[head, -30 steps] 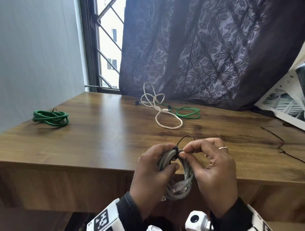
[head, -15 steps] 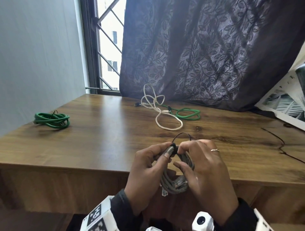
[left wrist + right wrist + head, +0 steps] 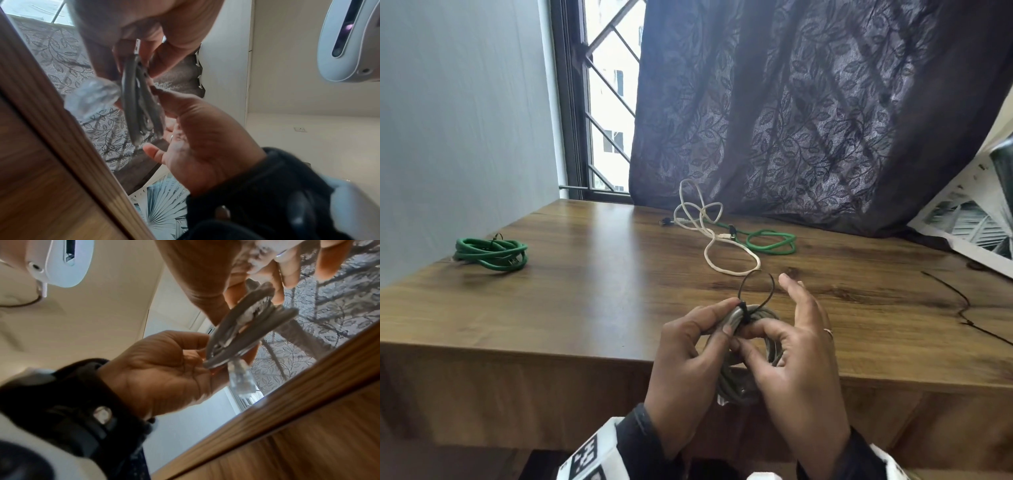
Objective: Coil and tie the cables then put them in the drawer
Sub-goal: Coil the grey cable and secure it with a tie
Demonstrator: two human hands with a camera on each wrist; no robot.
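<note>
A grey cable coil (image 3: 768, 346) hangs between both hands just in front of the wooden table's front edge (image 3: 551, 346). A thin black tie (image 3: 744, 311) wraps the coil's top, and its free end arches up in a loop. My left hand (image 3: 731, 317) pinches the coil beside the tie. My right hand (image 3: 738, 339) pinches the strands just below the tie with thumb and index finger, its other fingers spread upward. The right wrist view shows the coil (image 3: 246, 324) edge-on, a clear plug (image 3: 242, 379) dangling from it.
A tied green coil (image 3: 489, 253) lies at the table's left. A loose white cable (image 3: 709, 236) and a loose green cable (image 3: 770, 241) lie at the back by the dark curtain. A thin black tie (image 3: 959, 301) and a printed sheet (image 3: 969, 226) are at the right.
My right hand's outer fingers have lifted off the coil and spread upward. The tie's loop now stands taller above the coil. Both hands have stayed at the table's front edge.
</note>
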